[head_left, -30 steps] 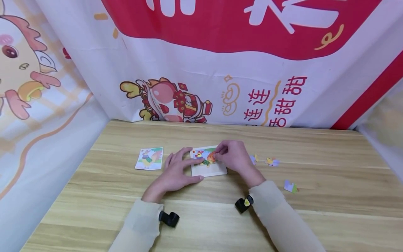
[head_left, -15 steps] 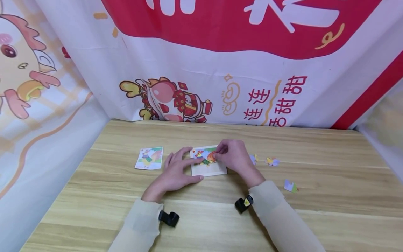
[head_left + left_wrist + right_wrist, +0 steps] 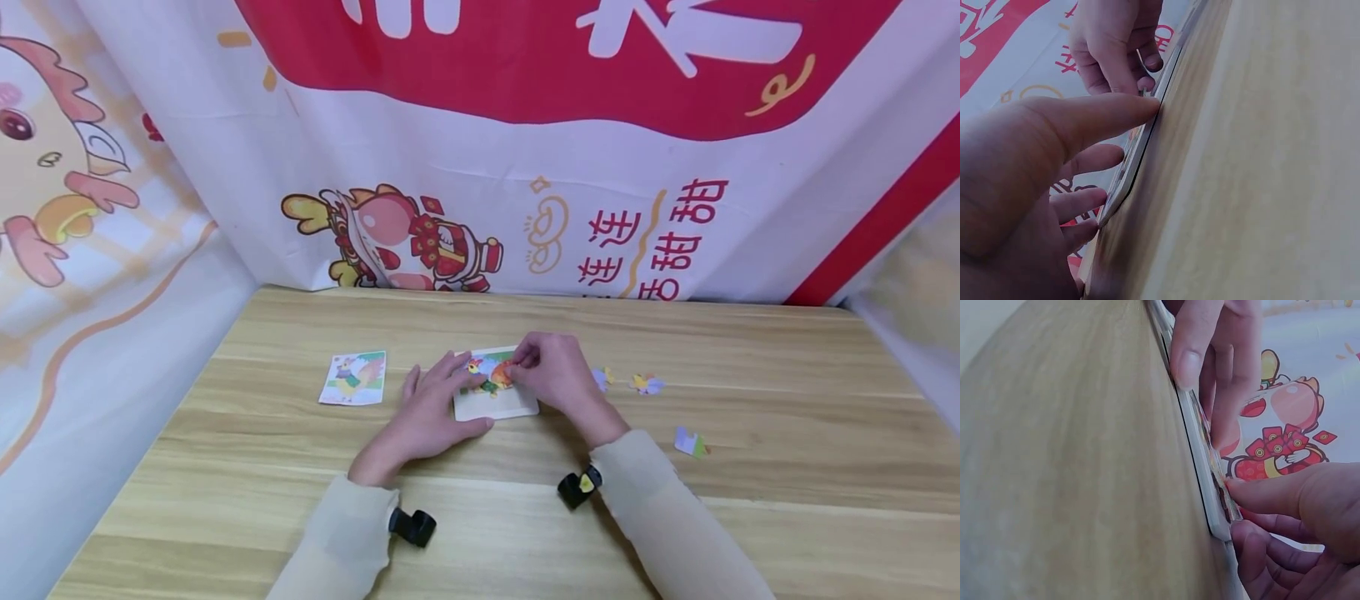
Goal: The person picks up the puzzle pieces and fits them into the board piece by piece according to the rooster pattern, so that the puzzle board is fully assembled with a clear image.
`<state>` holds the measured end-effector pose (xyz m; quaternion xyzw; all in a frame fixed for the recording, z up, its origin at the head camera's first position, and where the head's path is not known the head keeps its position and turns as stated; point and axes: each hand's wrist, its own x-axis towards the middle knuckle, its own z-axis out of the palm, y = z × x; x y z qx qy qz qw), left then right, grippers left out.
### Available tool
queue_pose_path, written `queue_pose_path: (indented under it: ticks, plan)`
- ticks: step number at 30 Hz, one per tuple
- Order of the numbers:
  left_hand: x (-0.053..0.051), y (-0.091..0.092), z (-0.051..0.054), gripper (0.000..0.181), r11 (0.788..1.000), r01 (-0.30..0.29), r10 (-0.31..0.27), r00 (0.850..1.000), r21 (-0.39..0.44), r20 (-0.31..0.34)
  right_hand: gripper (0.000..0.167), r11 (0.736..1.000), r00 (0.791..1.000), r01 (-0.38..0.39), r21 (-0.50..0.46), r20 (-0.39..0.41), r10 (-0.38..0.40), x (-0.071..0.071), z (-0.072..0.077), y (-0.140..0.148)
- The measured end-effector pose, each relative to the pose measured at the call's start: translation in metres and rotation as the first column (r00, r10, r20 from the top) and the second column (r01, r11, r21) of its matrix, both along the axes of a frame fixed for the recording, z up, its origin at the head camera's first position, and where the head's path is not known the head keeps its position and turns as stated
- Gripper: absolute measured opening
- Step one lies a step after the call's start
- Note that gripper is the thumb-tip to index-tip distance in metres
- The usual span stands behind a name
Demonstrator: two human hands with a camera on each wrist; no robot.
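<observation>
A white puzzle tray [image 3: 496, 407] lies flat, its upper part filled with colourful bird-picture pieces and its lower part bare. My left hand [image 3: 432, 415] rests over its left side, fingers spread on top and thumb by the near edge; in the left wrist view the thumb touches the tray's rim [image 3: 1139, 150]. At the upper right of the tray, my right hand [image 3: 558, 375] pinches an orange piece [image 3: 503, 373] between thumb and fingers. The right wrist view has the right hand [image 3: 1304, 519] at the tray's end, its fingertips partly hiding the piece.
Left of the tray lies a picture card [image 3: 354, 378] with the bird. To the right are loose pieces: one [image 3: 602, 379] beside the right hand, another [image 3: 647, 383] farther out, and one [image 3: 691, 442] nearer the front. A printed cloth [image 3: 450, 150] hangs behind the table.
My left hand has shifted slightly right and farther over the tray, now covering its upper left corner. The right hand stays in nearly the same place, still pinching at the picture.
</observation>
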<state>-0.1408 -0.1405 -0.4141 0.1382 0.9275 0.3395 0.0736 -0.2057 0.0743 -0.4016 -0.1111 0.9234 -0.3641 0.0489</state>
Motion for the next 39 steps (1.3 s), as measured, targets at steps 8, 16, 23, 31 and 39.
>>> queue_pose_path:
  ticks: [8,16,23,31,39]
  plan:
    - [0.0015,0.0039,-0.0017,0.059,0.998,0.029,-0.029,1.000,-0.051,0.008,0.010,1.000,1.000,-0.011,-0.011,0.011,0.011,-0.0016,-0.0040,0.0034]
    - [0.0018,0.0044,-0.0017,0.058,0.999,0.032,-0.031,0.999,-0.030,0.024,0.008,1.000,0.999,0.003,-0.028,0.048,-0.002,-0.0010,-0.0043,0.0053]
    - [0.0016,0.0047,-0.0018,0.058,0.999,0.027,-0.026,0.999,-0.030,0.033,0.003,0.999,0.997,0.005,-0.038,0.074,-0.002,-0.0011,-0.0046,0.0089]
    - [0.0009,0.0046,-0.0018,0.058,0.999,0.029,-0.027,0.999,-0.034,0.032,0.004,0.999,0.995,0.026,-0.042,0.098,-0.022,-0.0026,-0.0050,0.0091]
    - [0.0015,0.0048,-0.0003,0.058,0.999,0.025,-0.024,0.999,-0.035,0.030,0.006,0.998,0.993,0.035,-0.057,0.118,-0.028,-0.0031,-0.0053,0.0094]
